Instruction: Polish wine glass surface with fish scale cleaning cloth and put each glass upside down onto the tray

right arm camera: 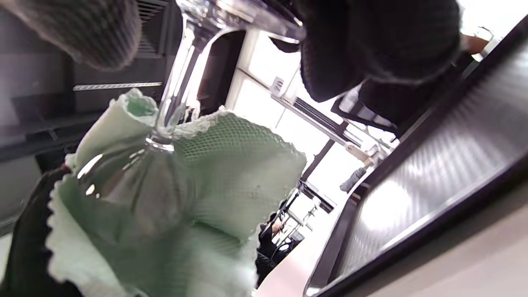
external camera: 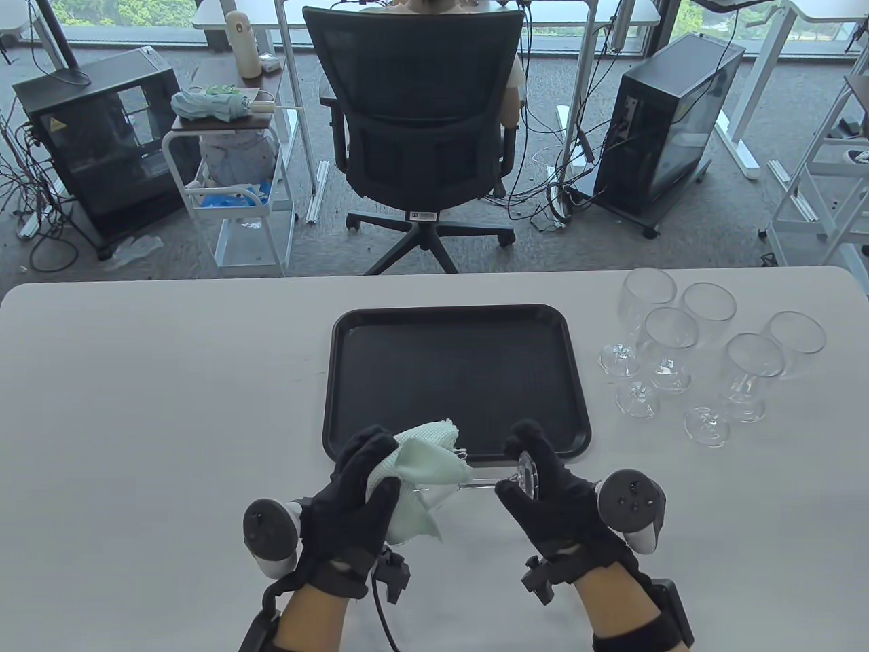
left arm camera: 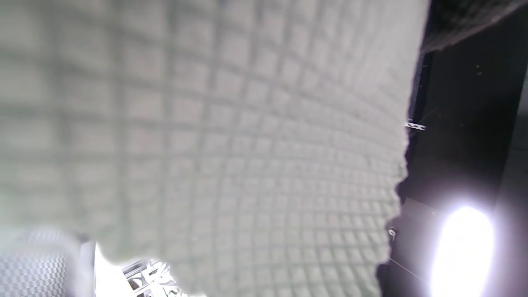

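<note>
I hold one wine glass (external camera: 475,483) sideways above the table's near edge, in front of the black tray (external camera: 353,380). My left hand (external camera: 363,489) wraps the pale green cloth (external camera: 424,455) around its bowl. My right hand (external camera: 536,479) pinches the glass's foot (external camera: 528,473). In the right wrist view the stem (right arm camera: 177,82) runs down into the cloth-covered bowl (right arm camera: 136,181), with the tray (right arm camera: 433,173) at the right. The cloth (left arm camera: 206,144) fills the left wrist view. Nothing stands on the tray.
Several upright wine glasses (external camera: 706,353) stand clustered to the right of the tray. Beyond the table's far edge is an office chair (external camera: 421,129), a cart (external camera: 237,183) and computer cases on the floor.
</note>
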The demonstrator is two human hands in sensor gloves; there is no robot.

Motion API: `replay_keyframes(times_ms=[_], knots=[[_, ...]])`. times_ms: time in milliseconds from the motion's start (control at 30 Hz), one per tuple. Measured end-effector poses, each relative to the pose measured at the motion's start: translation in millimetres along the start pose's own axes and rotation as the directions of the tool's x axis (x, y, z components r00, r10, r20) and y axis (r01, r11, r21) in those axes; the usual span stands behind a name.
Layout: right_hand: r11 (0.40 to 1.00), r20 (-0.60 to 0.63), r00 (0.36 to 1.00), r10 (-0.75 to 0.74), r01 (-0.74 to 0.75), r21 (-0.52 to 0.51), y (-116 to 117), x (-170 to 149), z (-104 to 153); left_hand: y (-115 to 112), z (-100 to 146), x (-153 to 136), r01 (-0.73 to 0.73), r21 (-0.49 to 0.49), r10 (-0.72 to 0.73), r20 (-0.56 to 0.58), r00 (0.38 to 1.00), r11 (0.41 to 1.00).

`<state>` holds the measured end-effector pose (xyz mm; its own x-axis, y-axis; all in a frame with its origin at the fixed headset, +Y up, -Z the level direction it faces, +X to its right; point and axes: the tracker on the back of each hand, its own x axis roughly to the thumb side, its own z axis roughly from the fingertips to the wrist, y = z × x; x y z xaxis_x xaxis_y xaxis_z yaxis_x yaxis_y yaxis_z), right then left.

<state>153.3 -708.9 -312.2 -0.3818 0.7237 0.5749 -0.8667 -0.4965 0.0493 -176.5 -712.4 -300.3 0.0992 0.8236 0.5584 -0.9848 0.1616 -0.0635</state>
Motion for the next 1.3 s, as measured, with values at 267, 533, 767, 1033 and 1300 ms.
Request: replay_keyframes(times_ms=[267,533,767,1033,1300], knots=[[0.983,0.177,0.973,0.145,-0.121,-0.141,1,10,2,1,1,-1,-0.084,-0.01,0.084,-0.039,0.996,0.996],[0.987,0.133,0.98,0.149,-0.138,-0.086,3,6,5,0,1,2,-0.036,0.025,0.037,-0.017,0.999,0.999],[0.973,0.209,0.958,0.195,-0.162,-0.162,-1,10,8,-5,2,1,-0.078,0.012,0.079,-0.073,0.994,0.997],[0.992,0.088,0.993,0.084,-0.075,-0.102,-8,4,8,-10,-2,2,-0.038,-0.009,0.037,-0.01,0.999,0.999],[0.973,0.208,0.963,0.174,-0.135,-0.186,-10,10,8,-12,1,-1,-0.108,0.001,0.107,-0.091,0.99,0.994]])
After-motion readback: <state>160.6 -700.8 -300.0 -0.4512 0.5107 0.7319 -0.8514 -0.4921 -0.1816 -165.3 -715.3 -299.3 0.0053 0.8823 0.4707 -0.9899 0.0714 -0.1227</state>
